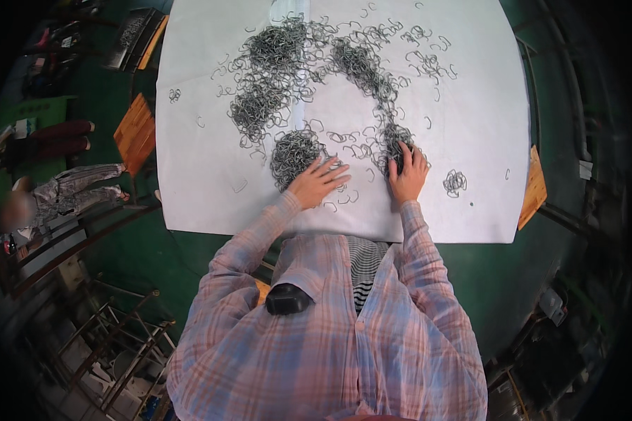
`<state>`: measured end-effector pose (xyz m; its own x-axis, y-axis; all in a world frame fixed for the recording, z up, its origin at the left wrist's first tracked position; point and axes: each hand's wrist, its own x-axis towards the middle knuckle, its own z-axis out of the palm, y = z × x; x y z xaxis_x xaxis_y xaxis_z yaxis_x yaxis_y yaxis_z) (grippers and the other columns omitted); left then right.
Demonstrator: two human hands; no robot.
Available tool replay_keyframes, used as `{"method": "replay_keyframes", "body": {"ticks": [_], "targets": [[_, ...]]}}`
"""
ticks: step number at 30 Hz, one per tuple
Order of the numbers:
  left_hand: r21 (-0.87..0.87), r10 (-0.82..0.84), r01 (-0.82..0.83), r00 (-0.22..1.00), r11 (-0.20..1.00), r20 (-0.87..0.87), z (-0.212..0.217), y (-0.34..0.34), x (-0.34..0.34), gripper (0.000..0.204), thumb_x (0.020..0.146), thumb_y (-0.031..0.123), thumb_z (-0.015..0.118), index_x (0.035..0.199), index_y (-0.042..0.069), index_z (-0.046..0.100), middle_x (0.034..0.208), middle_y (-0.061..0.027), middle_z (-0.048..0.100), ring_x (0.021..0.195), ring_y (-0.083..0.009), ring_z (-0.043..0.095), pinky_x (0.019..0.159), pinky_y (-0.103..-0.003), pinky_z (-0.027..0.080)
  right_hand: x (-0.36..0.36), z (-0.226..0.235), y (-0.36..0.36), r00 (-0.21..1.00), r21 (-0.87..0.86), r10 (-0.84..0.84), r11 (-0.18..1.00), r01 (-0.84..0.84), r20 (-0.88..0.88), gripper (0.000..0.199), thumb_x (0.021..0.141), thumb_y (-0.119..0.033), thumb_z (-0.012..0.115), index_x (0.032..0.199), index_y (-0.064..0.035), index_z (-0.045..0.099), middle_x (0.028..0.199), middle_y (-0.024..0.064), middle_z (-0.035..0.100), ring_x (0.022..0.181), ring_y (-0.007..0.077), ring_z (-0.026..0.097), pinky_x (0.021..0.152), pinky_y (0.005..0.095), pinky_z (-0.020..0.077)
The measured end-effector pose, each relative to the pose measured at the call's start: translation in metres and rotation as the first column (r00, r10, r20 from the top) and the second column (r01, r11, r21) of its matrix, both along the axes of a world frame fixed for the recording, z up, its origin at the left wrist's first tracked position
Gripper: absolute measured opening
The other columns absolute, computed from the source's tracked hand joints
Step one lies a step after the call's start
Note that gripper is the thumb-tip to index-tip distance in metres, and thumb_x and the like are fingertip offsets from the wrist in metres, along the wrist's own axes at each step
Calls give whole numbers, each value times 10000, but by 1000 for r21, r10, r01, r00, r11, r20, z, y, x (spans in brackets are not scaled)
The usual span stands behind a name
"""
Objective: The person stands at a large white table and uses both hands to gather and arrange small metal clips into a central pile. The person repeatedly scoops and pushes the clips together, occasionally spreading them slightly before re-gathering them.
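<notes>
Many small, dark, curved metal rings or hooks lie heaped and scattered over a white-covered table (211,168). My left hand (318,184) rests with fingers spread at the right edge of the near-left heap of metal hooks (292,158), palm down over a few loose pieces. At the near-right heap of metal hooks (397,137), my right hand (409,177) lies with its fingers apart, fingertips touching the pieces. Whether any piece sits under either palm is hidden. Between the hands are a few loose hooks.
Larger heaps of hooks (277,45) spread across the table's far side. A small separate cluster (454,183) lies to the right of my right hand. Wooden stools (135,133) stand beside the table. Another person (70,189) is at the left, and metal frames (130,344) stand lower left.
</notes>
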<state>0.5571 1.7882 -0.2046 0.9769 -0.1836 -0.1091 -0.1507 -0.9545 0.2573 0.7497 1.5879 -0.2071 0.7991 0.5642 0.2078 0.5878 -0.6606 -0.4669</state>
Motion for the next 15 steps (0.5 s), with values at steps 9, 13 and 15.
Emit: {"method": "replay_keyframes", "body": {"ticks": [9, 13, 15], "targets": [[-567, 568, -355, 783, 743, 253, 43, 84, 111, 133, 837, 126, 671, 955, 114, 731, 965, -45, 705, 728, -183, 671, 640, -305, 538, 4, -12, -4, 999, -80, -23, 996, 26, 38, 507, 819, -285, 610, 1313, -191, 546, 1299, 129, 507, 1240, 329, 430, 1057, 472, 294], [-649, 856, -605, 497, 461, 144, 28, 135, 198, 74, 814, 147, 693, 877, 143, 731, 798, -44, 622, 703, -227, 624, 641, -350, 501, 3, -12, -3, 999, -102, -22, 995, 25, 27, 496, 823, -294, 605, 1305, -187, 554, 1315, 123, 506, 1245, 325, 428, 1060, 471, 287], [-599, 873, -663, 469, 449, 136, 16, 153, 230, 94, 805, 170, 712, 884, 125, 734, 815, -40, 645, 747, -220, 636, 688, -350, 504, 4, -11, -2, 1000, -104, -15, 994, 17, 26, 496, 828, -291, 606, 1309, -181, 552, 1312, 129, 504, 1237, 326, 428, 1056, 469, 287]]}}
